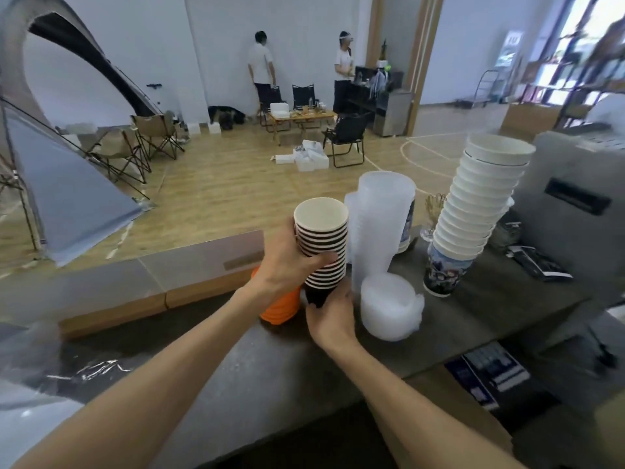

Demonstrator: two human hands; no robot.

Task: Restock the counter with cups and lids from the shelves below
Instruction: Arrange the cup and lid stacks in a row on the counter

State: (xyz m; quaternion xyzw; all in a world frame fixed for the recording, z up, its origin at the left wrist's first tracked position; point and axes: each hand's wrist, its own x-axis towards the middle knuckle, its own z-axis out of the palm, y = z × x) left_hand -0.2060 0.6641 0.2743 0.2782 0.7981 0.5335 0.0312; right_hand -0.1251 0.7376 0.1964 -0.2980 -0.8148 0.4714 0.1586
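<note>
A stack of black paper cups (325, 242) with white rims stands upright over the grey counter (270, 374). My left hand (287, 262) wraps around its middle from the left. My right hand (329, 316) grips the stack's bottom end from below. Behind my left hand sits an orange cup stack (282, 308). To the right stand a tall stack of clear plastic cups (378, 228), a pile of clear lids (390, 306) and a leaning tower of white paper cups (480, 201) with a printed cup at its base.
A grey machine (571, 211) fills the counter's right end, with dark leaflets (537, 264) beside it. A low wooden ledge (162, 292) runs along the counter's far side. Beyond are a tent (67, 184), folding chairs and two people by the far wall.
</note>
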